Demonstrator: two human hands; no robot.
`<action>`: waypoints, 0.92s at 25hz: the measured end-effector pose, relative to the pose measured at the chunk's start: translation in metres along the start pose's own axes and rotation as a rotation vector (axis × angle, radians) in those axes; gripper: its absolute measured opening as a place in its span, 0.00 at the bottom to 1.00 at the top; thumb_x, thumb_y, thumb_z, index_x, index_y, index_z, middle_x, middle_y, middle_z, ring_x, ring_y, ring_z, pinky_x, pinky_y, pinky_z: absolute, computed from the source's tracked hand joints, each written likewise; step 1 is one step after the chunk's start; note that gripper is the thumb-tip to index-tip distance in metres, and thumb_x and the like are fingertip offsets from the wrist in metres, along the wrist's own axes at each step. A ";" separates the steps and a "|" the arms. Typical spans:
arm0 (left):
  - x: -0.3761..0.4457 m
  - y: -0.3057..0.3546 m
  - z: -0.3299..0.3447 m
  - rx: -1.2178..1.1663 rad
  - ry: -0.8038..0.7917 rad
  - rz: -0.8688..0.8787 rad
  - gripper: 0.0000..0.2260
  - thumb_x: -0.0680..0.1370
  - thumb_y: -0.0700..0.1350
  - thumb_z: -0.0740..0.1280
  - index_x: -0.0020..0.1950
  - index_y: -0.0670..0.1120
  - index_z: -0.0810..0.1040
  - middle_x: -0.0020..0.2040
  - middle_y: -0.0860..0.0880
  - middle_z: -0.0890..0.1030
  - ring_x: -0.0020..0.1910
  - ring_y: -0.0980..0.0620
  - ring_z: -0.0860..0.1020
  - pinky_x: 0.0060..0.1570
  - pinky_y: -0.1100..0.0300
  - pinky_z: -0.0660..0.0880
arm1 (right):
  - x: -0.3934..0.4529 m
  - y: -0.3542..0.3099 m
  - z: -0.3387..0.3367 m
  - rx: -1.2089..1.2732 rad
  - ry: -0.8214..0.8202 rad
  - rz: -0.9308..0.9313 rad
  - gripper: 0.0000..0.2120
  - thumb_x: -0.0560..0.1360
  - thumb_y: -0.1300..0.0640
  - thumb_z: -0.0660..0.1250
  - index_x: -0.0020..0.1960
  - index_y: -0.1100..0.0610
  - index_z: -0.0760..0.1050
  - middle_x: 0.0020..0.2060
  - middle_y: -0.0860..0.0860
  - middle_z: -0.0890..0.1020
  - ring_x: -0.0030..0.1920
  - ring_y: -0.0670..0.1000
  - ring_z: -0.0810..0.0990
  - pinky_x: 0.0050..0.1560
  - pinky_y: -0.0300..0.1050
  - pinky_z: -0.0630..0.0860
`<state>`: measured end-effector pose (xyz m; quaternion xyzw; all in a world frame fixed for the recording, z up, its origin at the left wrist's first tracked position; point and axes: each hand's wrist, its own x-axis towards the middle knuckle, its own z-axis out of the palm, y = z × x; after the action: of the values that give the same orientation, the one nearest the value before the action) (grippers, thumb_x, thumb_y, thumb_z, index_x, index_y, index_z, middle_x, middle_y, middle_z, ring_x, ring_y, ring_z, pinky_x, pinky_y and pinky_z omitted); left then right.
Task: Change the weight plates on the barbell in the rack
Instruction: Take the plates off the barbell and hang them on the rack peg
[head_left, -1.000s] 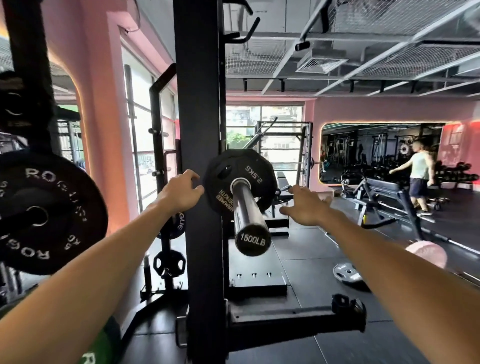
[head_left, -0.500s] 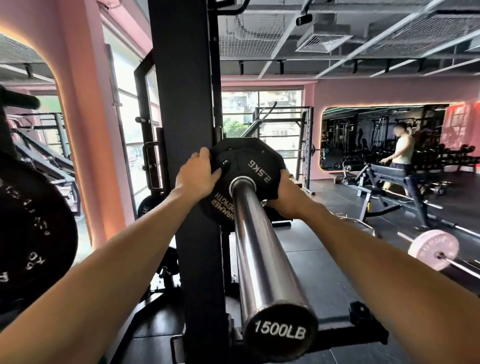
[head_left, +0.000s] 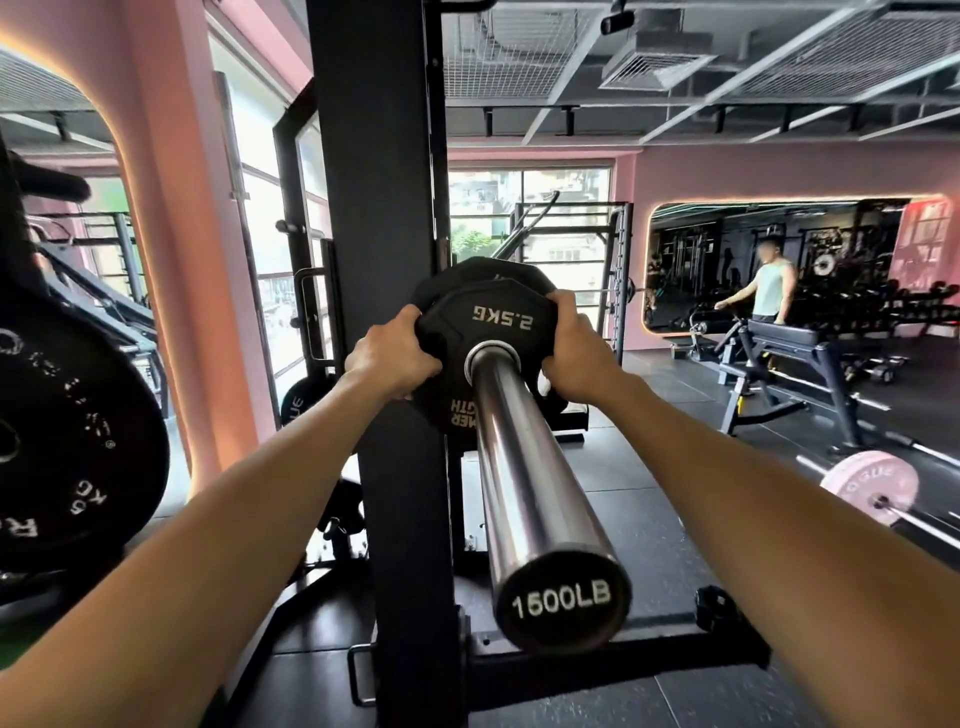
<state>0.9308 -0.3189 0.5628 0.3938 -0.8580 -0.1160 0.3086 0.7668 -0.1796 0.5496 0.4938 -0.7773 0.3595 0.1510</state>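
Black 2.5KG plate (head_left: 493, 332) on the steel barbell sleeve (head_left: 524, 467) beside the black rack upright (head_left: 384, 208), left hand (head_left: 392, 358) and right hand (head_left: 571, 358) each curled around its opposite edges, larger plate (head_left: 467, 273) behind it

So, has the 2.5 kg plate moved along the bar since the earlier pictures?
Yes. The 2.5 kg plate has slid outward along the bar, away from the rack upright and the larger plate behind.
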 end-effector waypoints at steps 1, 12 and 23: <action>-0.007 0.001 -0.003 -0.022 0.005 -0.018 0.19 0.66 0.48 0.69 0.56 0.55 0.71 0.43 0.47 0.81 0.40 0.41 0.82 0.44 0.49 0.82 | -0.005 -0.001 -0.005 0.000 -0.011 0.005 0.31 0.71 0.67 0.63 0.70 0.53 0.55 0.55 0.61 0.73 0.51 0.63 0.76 0.45 0.51 0.70; -0.125 0.018 -0.045 -0.010 0.211 0.083 0.11 0.73 0.50 0.63 0.50 0.46 0.77 0.46 0.42 0.81 0.47 0.36 0.78 0.46 0.49 0.77 | -0.112 -0.034 -0.078 -0.044 -0.076 0.069 0.18 0.73 0.61 0.64 0.60 0.59 0.63 0.50 0.60 0.76 0.49 0.62 0.77 0.43 0.47 0.68; -0.299 0.048 -0.127 0.042 0.238 0.129 0.10 0.73 0.47 0.62 0.50 0.43 0.76 0.45 0.43 0.81 0.46 0.39 0.79 0.44 0.50 0.77 | -0.265 -0.097 -0.171 -0.020 -0.135 -0.013 0.18 0.74 0.62 0.64 0.60 0.57 0.62 0.45 0.56 0.75 0.47 0.60 0.77 0.47 0.54 0.76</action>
<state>1.1299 -0.0583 0.5520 0.3553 -0.8411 -0.0302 0.4067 0.9545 0.0913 0.5523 0.5205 -0.7860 0.3165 0.1053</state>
